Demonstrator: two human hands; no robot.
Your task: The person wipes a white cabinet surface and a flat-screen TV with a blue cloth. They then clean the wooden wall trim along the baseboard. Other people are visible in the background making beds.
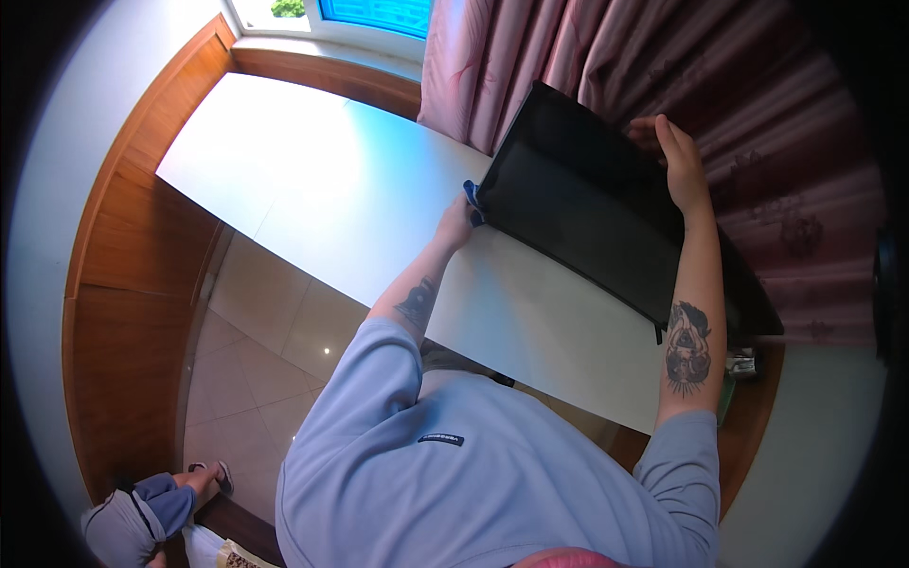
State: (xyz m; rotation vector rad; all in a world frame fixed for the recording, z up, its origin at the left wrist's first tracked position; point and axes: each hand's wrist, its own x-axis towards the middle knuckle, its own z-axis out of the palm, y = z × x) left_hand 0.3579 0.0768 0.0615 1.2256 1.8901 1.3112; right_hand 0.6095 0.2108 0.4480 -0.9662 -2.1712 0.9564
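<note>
A black flat-screen television [582, 206] stands at an angle on a long white table [327, 234], its dark screen facing me. At its left edge, near the lower corner, my left hand [456, 221] grips a blue cloth [472, 202] pressed against the side of the frame. My right hand [675, 160] is raised at the television's upper edge, fingers extended and the palm turned toward it; whether it touches the edge cannot be told. Its fingertips are partly in shadow. A small black foot [659, 335] shows under the near right part of the screen.
Pink curtains [490, 64] hang close behind the television. A window [376, 14] is at the top, wood panelling [135, 341] at the left. Small items [742, 363] lie beyond my right forearm. Another person [142, 515] is at the lower left, near a dark wooden edge.
</note>
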